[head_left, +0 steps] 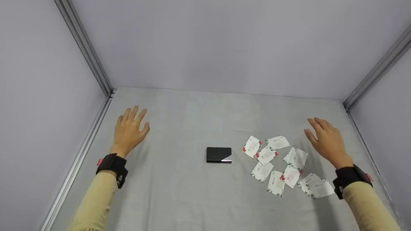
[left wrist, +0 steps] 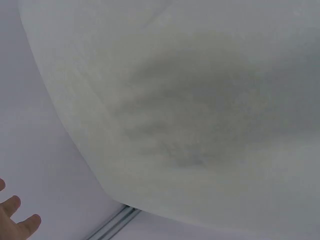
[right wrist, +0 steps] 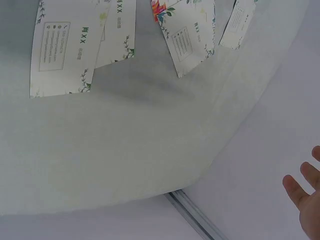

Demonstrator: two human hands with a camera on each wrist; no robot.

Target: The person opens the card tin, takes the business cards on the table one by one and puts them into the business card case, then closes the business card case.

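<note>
Grey cloth is covering the surface (head_left: 189, 204), which is sitting inside pale walls with metal rails at the corners. Sleeved arms are reaching in from either side, each wearing a black wrist strap. The left hand (head_left: 128, 129) is hovering over bare cloth near the left rail, fingers spread and relaxed, holding nothing and well apart from everything else. The right hand (head_left: 326, 141) is hanging just beside the scattered cards (head_left: 283, 164), fingers likewise straight and loose, gripping nothing; the right wrist view is showing several of those cards (right wrist: 60, 50) lying flat with printed faces up. Between the hands, a small black card case (head_left: 219, 155) is lying closed, a silvery corner showing. The cards are looking thin, light and bendy, likely hard to lift off flat cloth, so pinching an edge or sliding one should be working best; the case is looking rigid and smooth, best gripped across its long sides
</note>
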